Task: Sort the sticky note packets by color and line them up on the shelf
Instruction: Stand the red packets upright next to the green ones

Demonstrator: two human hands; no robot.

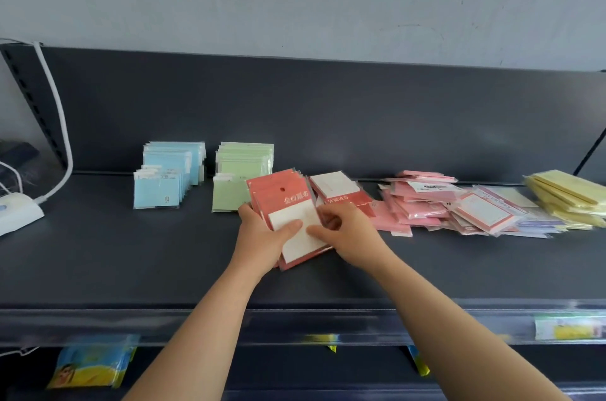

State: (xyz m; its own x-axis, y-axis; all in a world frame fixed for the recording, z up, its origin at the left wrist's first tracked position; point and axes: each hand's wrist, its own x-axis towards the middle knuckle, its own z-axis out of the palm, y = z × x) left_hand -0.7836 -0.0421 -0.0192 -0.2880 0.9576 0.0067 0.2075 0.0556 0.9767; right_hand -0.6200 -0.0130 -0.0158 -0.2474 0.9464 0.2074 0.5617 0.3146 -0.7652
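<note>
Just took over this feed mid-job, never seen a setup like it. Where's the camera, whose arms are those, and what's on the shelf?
There is no machine: those are a person's bare arms, and the one picture comes from a wide-angle camera worn on their head, looking forward and down. The left hand and right hand together grip a stack of red packets. On the dark shelf, blue packets and green packets stand in neat rows at the left. A loose pink pile and yellow packets lie unsorted at the right. A white power strip sits at the far left.
</note>
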